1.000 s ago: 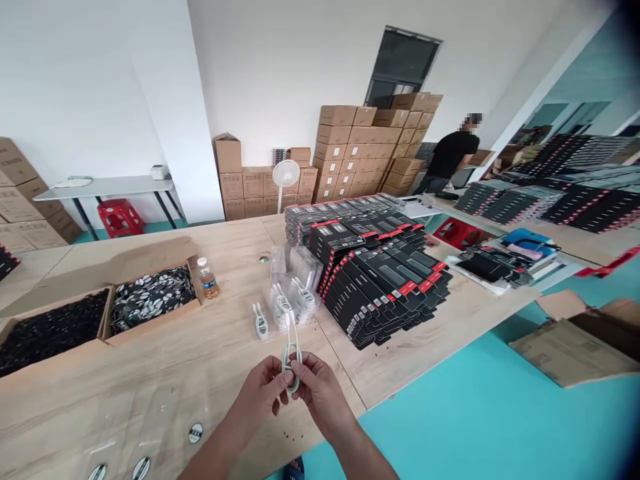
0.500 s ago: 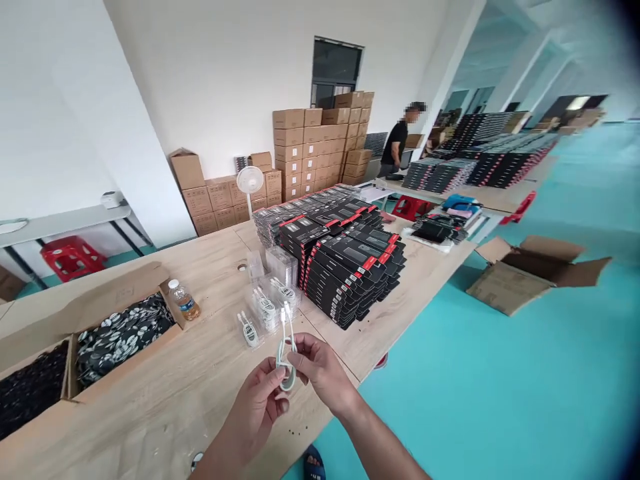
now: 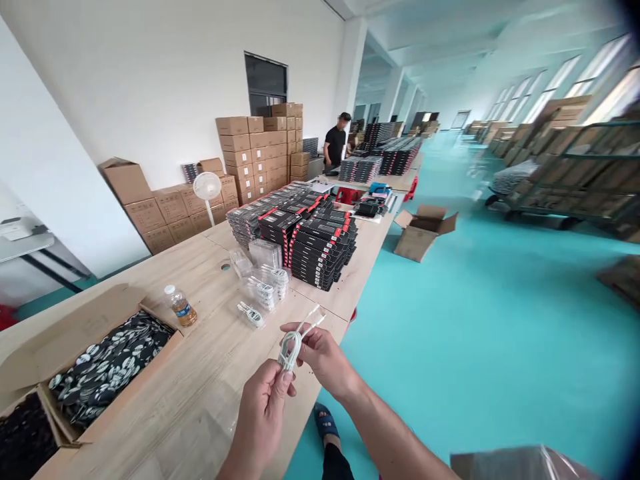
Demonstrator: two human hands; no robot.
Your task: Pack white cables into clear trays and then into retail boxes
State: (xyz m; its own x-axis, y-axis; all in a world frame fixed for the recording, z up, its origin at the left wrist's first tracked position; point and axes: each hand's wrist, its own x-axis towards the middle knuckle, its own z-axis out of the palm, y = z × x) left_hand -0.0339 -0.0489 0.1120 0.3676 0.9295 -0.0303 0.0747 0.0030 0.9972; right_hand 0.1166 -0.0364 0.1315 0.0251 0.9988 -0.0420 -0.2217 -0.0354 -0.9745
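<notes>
So the cable (image 3: 290, 347) is a thin white one, wound into a small flat loop, with two plug ends poking up and to the right. It's held in the air just over the near edge of the wooden table (image 3: 200, 380). The left hand (image 3: 263, 407) comes up from below, thumb and fingertips pinching the bottom of the coil. The right hand (image 3: 323, 353) grips it from the side, fingers curled round the top. Count-wise: one cable in two hands, one drink bottle (image 3: 181, 308), one white fan (image 3: 207, 187), and one open carton (image 3: 423, 230) on the floor. There's also a pile of clear packs (image 3: 263, 288) I can't count, stacked black boxes (image 3: 320, 243), and one person (image 3: 335, 143) far back.
</notes>
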